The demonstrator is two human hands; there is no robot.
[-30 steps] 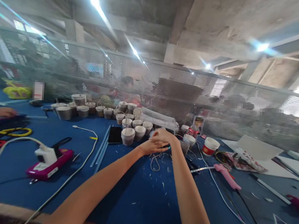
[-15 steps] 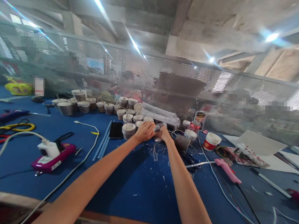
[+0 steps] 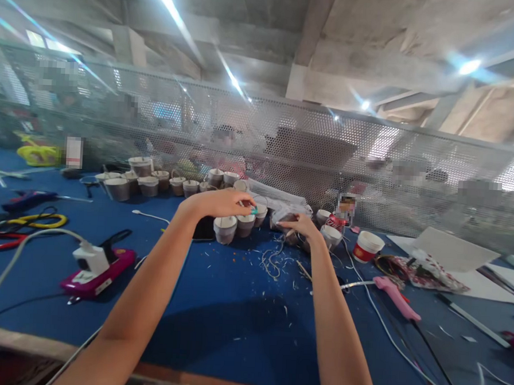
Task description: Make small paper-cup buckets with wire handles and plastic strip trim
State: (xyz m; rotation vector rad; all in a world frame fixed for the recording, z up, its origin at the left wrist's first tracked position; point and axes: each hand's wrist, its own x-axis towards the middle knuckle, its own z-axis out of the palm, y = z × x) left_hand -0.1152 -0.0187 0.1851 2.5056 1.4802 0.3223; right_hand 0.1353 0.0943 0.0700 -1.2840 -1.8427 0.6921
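Note:
My left hand (image 3: 224, 202) hovers over the small grey-sided cups with white rims, its fingertips pinched on a small teal piece (image 3: 254, 211). Just below it stand a front cup (image 3: 225, 230) and a second cup (image 3: 245, 223). My right hand (image 3: 306, 225) is palm down at a crumpled clear plastic bag (image 3: 281, 215), its fingers stretched out to the left and touching or just above the bag. What lies in the bag is too blurred to name. A tangle of thin pale string (image 3: 272, 262) lies in front of my right hand.
More cups stand behind on the left, near a mesh partition (image 3: 310, 155). A purple power strip (image 3: 100, 273) with a white plug and scissors (image 3: 4, 241) lie left. On the right are a red-and-white paper cup (image 3: 367, 246), a pink glue gun (image 3: 395, 297) and cables.
Both hands were together at the plastic bag. My left hand has lifted away to the left over the cups with a teal piece; my right has shifted slightly right. The view has tilted a little.

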